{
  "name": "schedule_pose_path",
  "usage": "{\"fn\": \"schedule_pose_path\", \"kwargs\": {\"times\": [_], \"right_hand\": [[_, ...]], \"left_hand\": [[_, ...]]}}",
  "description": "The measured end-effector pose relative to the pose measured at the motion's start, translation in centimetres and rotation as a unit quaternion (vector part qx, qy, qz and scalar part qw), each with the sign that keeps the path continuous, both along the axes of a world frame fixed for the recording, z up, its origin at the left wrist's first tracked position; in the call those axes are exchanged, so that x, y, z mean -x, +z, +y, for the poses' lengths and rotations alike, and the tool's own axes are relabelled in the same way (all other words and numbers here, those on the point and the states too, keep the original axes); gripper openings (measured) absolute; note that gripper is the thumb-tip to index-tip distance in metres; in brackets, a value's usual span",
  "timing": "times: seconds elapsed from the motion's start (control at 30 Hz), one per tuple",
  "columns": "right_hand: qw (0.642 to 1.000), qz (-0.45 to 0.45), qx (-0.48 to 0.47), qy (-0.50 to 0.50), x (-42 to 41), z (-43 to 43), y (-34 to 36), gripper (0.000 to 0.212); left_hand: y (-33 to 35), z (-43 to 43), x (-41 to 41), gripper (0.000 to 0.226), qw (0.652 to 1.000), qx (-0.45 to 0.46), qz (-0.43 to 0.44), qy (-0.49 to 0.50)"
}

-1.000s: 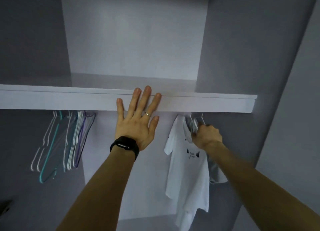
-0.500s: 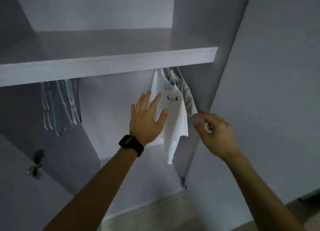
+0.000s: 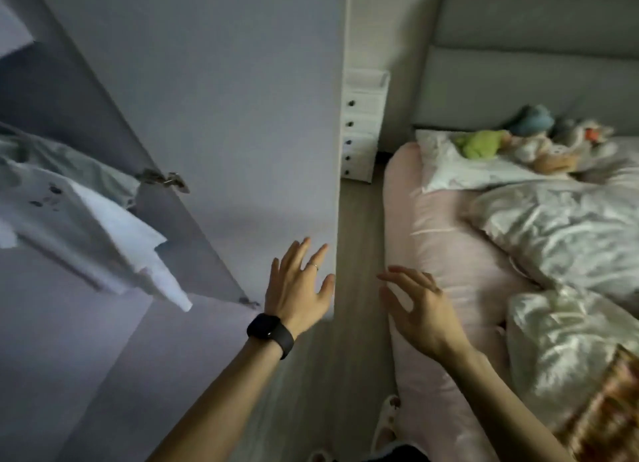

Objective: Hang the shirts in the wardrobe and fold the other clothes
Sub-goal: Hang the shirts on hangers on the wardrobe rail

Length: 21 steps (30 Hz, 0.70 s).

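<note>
Left hand (image 3: 299, 290) and right hand (image 3: 422, 311) are off the shirt (image 3: 86, 226) now, fingers (image 3: 313, 266) spread, empty. The bed (image 3: 446, 254) appears.

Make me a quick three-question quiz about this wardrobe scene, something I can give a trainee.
1. True or false: the right hand grips a hanger.
2. Which wrist wears the black watch? A left, B right, C neither.
3. Fill in: the white shirt hangs inside the ____.

Key: 1 false, its fingers are spread and hold nothing; 2 A; 3 wardrobe.
</note>
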State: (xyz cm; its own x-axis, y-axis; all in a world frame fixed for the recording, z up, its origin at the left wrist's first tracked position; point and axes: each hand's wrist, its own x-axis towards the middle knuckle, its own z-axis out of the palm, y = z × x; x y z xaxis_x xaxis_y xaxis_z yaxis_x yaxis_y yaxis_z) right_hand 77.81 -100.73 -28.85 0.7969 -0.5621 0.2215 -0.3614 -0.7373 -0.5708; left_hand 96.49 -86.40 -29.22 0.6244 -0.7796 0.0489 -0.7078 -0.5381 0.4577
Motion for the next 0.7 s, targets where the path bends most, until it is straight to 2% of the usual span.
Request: {"fn": "schedule_pose_path", "kwargs": {"times": [0.17,0.3,0.43,0.7], "right_hand": [[0.976,0.046,-0.023,-0.211,12.2,-1.9,-1.5,0.026],[0.941,0.052,-0.030,-0.333,21.1,-2.4,-1.9,0.026],[0.887,0.057,-0.083,-0.450,29.0,-3.1,-2.9,0.030],[0.836,0.061,-0.133,-0.529,40.5,-8.0,-4.9,0.031]], "left_hand": [[-1.5,-9.4,8.4,0.056,0.982,-0.034,0.022,-0.184],[-2.5,-16.0,16.0,0.055,0.955,-0.038,0.059,-0.289],[-3.8,-21.1,23.6,0.056,0.922,-0.072,0.047,-0.378],[-6.7,-29.0,34.4,0.055,0.888,-0.146,0.037,-0.435]]}}
